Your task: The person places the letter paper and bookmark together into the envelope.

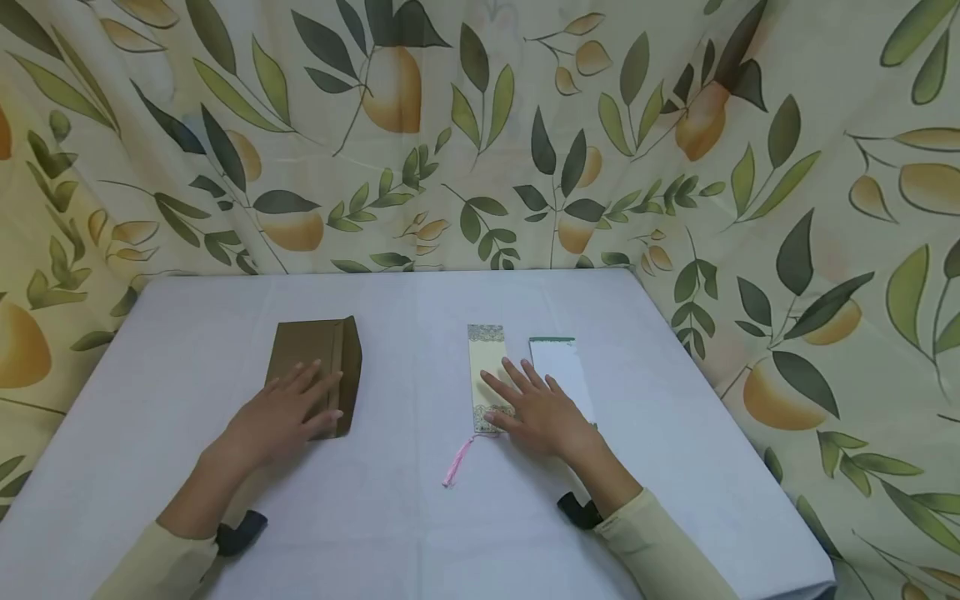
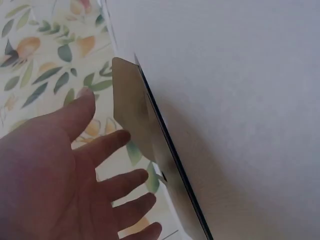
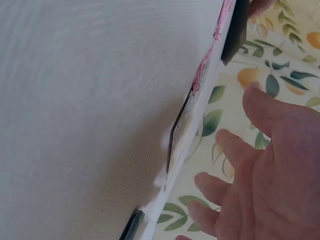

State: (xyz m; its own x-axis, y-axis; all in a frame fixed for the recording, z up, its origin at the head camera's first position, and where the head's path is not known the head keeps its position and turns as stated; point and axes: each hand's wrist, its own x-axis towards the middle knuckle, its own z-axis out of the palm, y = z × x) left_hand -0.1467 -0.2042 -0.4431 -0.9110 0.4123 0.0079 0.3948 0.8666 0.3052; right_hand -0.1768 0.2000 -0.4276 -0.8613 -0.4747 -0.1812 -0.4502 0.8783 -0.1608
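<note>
Envelope [image 1: 307, 342], bookmark [image 1: 487, 352], card [image 1: 561, 360], partly hidden by 2 hands [image 1: 279, 415] [image 1: 543, 415]

Reaches forward with the left forearm [image 1: 161, 550] from the lower left and the right forearm [image 1: 663, 546] from the lower right, on converging slants. Carries the left hand [image 1: 281, 412] palm down, with fingers [image 2: 125, 187] parted and pointing away and to the right, thumb toward the middle. Shows that palm in the left wrist view, fingers gently bent. Spreads the right hand [image 1: 543, 412] palm down too, with fingers angled away and to the left, thumb turned inward. Seems, so far as the dim wrist views allow, relaxed in both hands.
</note>
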